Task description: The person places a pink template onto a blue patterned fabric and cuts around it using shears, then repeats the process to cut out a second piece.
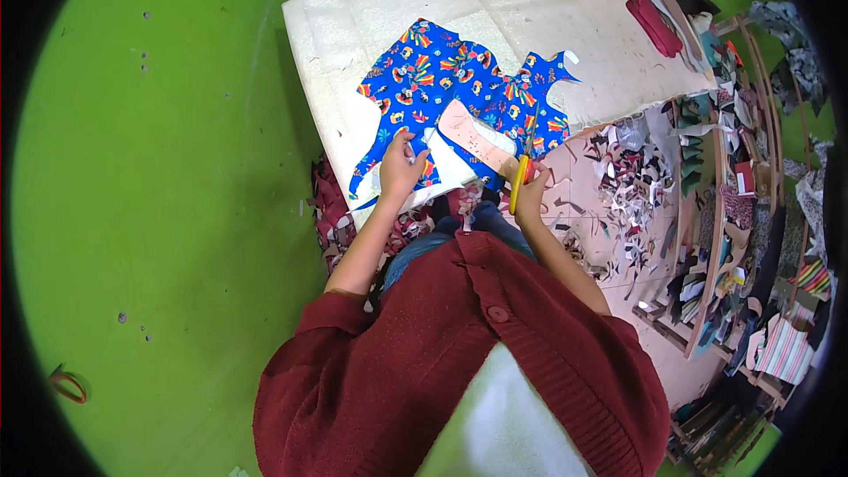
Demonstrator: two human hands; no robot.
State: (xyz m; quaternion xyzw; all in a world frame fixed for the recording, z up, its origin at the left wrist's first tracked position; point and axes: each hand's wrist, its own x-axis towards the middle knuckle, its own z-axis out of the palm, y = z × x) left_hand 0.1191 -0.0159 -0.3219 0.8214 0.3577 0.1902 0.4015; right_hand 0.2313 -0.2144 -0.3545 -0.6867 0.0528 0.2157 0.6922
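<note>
One blue cartoon-print fabric (pixel 450 79), jaggedly cut

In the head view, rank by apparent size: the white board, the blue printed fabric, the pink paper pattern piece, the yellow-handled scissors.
1. White board
2. Blue printed fabric
3. Pink paper pattern piece
4. Yellow-handled scissors, held in the right hand; close to the pattern piece in length, so this last ranking is unsure.

Blue cartoon-print fabric (pixel 459 79) lies on a cream board (pixel 371 26), yellow-handled scissors (pixel 519 178) at its four o'clock, green floor (pixel 159 168) at nine.
</note>
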